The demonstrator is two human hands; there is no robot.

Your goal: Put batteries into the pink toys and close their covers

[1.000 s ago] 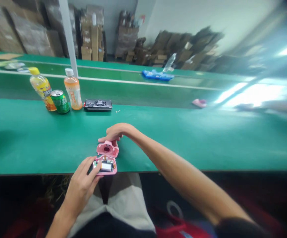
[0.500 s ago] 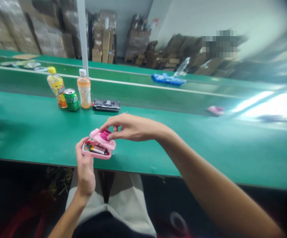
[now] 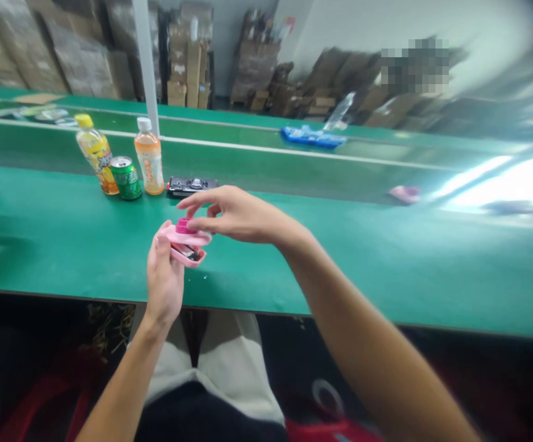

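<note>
My left hand (image 3: pixel 165 279) is closed around the left end of a pink toy camera, its thumb lying along the edge. The lower shell (image 3: pixel 187 261) shows dark and red parts inside. Over it sits the pink front cover (image 3: pixel 195 239), raised at the right end so a gap shows. A magenta lens ring (image 3: pixel 184 226) sticks up from the cover. My right hand (image 3: pixel 241 215) reaches from the right, with thumb and fingers pinching that lens ring. Both shells are held above the green table; the fingers under the lower shell are hidden.
A black and silver camera-like item (image 3: pixel 193 186) lies beyond my right hand. Left of it stand an orange drink bottle (image 3: pixel 150 162), a green can (image 3: pixel 126 179) and a yellow-capped bottle (image 3: pixel 95 156). A blue tray (image 3: pixel 312 137) and a pink piece (image 3: pixel 404 194) lie farther right.
Both hands have lifted the toy camera slightly. The front cover has come down closer over the lower shell, covering most of the inner parts. The hand at the far left has left view.
</note>
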